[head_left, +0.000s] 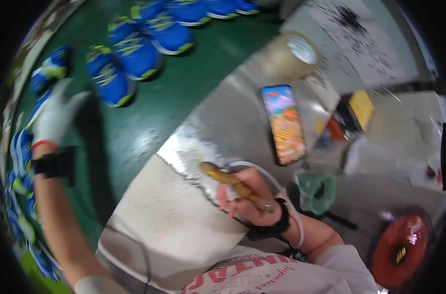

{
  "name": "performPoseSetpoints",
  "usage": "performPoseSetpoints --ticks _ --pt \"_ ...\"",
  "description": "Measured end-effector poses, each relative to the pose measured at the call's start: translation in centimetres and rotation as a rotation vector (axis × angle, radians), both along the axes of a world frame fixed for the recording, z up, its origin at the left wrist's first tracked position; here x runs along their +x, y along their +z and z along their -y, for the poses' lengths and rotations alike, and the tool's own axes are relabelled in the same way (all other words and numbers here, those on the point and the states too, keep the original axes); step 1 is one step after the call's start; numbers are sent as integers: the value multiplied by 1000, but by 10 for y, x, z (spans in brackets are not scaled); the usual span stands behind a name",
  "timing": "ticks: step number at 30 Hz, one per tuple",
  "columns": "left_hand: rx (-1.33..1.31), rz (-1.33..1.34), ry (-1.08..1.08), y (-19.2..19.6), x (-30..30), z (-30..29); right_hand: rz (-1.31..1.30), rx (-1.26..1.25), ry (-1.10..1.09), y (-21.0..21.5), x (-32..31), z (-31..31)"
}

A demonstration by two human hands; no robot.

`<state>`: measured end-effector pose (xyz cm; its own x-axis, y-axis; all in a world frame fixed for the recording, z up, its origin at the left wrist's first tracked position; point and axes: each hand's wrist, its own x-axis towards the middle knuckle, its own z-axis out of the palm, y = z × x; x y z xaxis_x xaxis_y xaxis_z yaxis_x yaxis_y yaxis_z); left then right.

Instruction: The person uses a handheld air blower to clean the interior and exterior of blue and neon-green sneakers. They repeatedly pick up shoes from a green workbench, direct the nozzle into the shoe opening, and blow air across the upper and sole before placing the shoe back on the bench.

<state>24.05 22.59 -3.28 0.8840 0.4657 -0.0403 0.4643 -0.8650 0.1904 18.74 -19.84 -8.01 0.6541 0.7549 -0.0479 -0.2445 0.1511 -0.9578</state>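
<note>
From my remote seat I look down over a workbench beside a green belt (pixel 149 112) carrying blue sports shoes with yellow-green trim. My left hand (pixel 54 115), in a pale glove with a red cuff and a black wrist strap, stretches far left over the belt, fingers spread apart and closed on nothing; it hovers just beside the nearest blue shoe (pixel 108 78), though blur keeps me from telling whether it touches. My right hand (pixel 250 196), bare with a black wrist strap, rests near the middle of the bench, fingers clamped around a brown, stick-shaped tool (pixel 230 180) with a white hose (pixel 277 183) looping from it. I judge the step to be fetching the next shoe while the tool waits; the next move calls for the left fingers to close on one shoe and bring it near to the tool's tip. Counting: about six shoes show clearly at far left and top, with more blurred along the left rim, number uncertain; one tool; one phone (pixel 283 123) with a lit screen lying far of the right hand; one roll of tape (pixel 294 54) beyond it; one green cup-like holder (pixel 318 191) to the right; one red round disc (pixel 400 250) near right.
</note>
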Motion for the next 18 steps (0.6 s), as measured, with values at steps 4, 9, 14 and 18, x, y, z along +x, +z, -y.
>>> performPoseSetpoints --ticks 4,9,14,18 --pt "619 -131 -43 -39 -29 -221 -122 42 17 -1 -3 -4" --pt "618 -117 54 -57 -10 -206 -90 52 -10 -7 0 -1" --pt "540 116 -8 -35 -81 -98 -56 35 -4 -5 -1 -6" --pt "-213 642 75 7 -163 76 -62 -49 -11 -4 -2 -6"
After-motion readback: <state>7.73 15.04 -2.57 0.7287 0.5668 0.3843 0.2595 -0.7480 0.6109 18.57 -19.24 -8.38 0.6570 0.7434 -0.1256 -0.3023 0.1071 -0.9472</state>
